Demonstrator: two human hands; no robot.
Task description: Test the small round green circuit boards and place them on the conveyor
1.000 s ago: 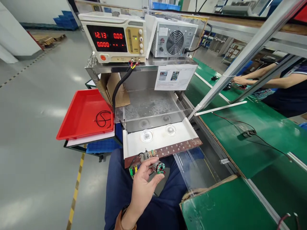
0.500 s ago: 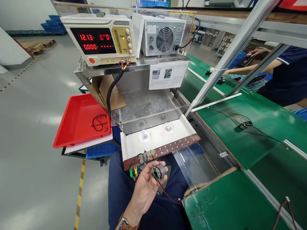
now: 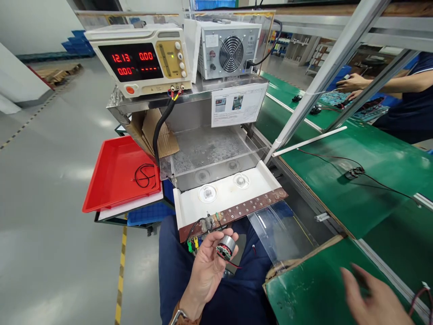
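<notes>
My left hand [image 3: 209, 266] is closed round a small motor [image 3: 226, 246] with a silvery can, held above my lap. The motor's green circuit board and red winding face down towards me, and thin red and black leads trail off to the right. At the lower right my right hand [image 3: 374, 295] hovers over the green bench top [image 3: 304, 282], slightly blurred, thumb and fingers apart with nothing seen between them. In front of the motor is a brown terminal strip [image 3: 237, 211] with rows of metal eyelets, a black wire, and green and yellow clips [image 3: 192, 245] below it.
A lit power supply [image 3: 138, 61] and a grey fan unit [image 3: 232, 49] stand on the metal shelf. A red tray [image 3: 115, 176] holds a black cable. Another motor [image 3: 354, 173] lies on the green bench. A slanting metal post [image 3: 321, 85] stands at right; a co-worker [image 3: 406, 97] is beyond.
My right hand has come into view at the lower right. The motor has tilted in my left hand, its board turning downward. The supply's upper right reading went from 0.70 to 0.00.
</notes>
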